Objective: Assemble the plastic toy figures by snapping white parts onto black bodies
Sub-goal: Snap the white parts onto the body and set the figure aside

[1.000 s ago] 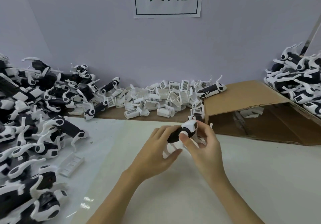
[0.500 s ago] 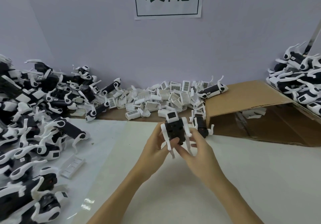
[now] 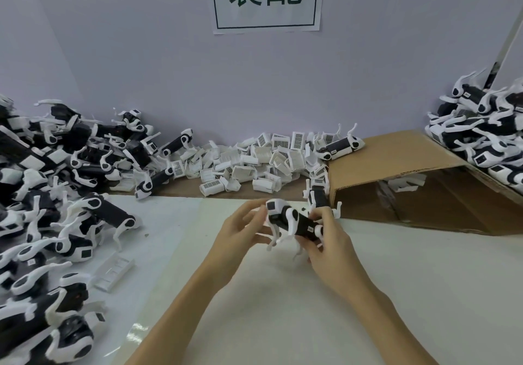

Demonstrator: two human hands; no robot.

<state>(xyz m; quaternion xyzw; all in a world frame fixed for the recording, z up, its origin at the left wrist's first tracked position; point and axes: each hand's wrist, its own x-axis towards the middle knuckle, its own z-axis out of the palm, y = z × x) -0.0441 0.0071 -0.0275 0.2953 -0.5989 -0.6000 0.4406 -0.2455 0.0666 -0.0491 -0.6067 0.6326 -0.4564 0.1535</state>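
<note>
White tabletop (image 3: 396,294) before a lilac wall. Above it, near the cardboard box (image 3: 396,172), the toy figure (image 3: 294,220) is held: right hand (image 3: 331,248) gripping its black body, left hand (image 3: 240,231) pinching the white head end. White parts (image 3: 254,163) lie heaped left of the box.

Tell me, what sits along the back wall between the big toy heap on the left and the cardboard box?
A pile of loose white parts, with one finished toy lying at its right end, seen from the head camera.
</note>
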